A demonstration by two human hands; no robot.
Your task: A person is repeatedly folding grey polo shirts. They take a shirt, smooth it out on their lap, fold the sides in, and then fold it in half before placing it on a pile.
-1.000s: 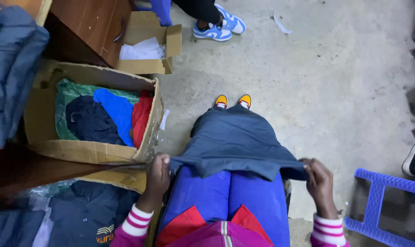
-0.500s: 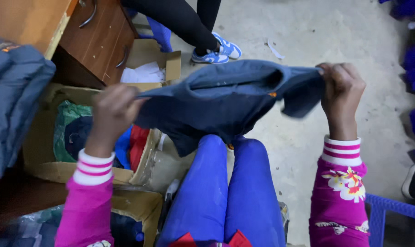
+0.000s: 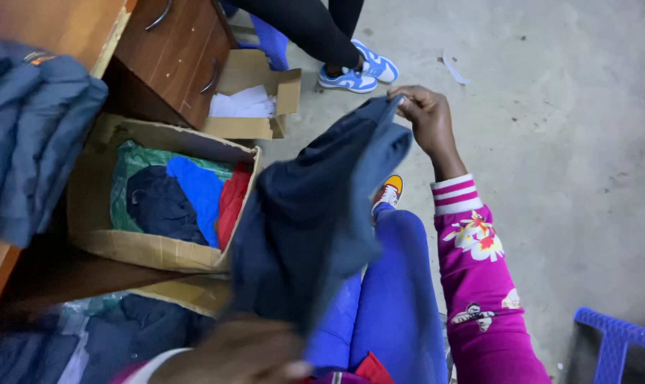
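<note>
Swung round since half a second ago, the dark blue-grey garment is now hung lengthwise instead of being stretched flat across the lap. Its top edge is pinched shut in the right hand, held out over the knees; its lower end is reached by the blurred left hand, whose closure cannot be told. Just left of the grip an open cardboard box of folded clothes is set; a slack hold could let the hem drag onto the dusty concrete floor. Beyond the grip, another person's blue-and-white sneakers are seen beside a wooden drawer unit.
</note>
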